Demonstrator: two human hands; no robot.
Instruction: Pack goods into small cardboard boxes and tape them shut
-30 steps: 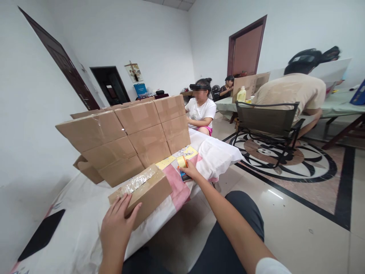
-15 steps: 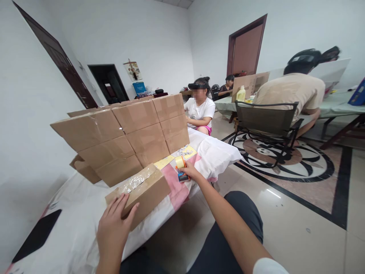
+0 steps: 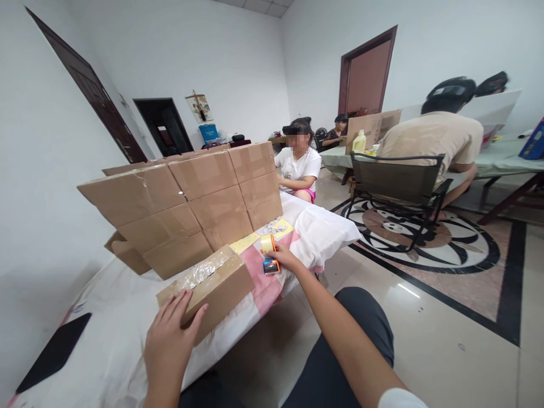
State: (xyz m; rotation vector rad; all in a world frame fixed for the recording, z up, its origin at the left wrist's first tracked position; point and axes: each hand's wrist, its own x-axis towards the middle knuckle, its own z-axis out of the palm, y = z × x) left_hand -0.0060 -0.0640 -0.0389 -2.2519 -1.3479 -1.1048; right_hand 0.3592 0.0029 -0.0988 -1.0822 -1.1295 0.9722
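A taped cardboard box lies on the cloth-covered table, a strip of shiny clear tape along its top. My left hand rests on the box's near left end, its fingers stretched over the top edge and the thumb apart against the side. To the right of the box, my right hand grips an orange and blue tape dispenser with a roll of yellowish tape. The dispenser is just above or on the pink part of the cloth; I cannot tell which. Its handle is partly hidden by my fingers.
Behind the box rises a stack of closed cardboard boxes. A black flat object lies at the table's left. Beyond the white cloth a person sits. Another person sits on a chair to the right.
The tape dispenser has turned slightly in my right hand, its blue end shifting left and down. My left hand and the box stay in place. The camera view has shifted slightly.
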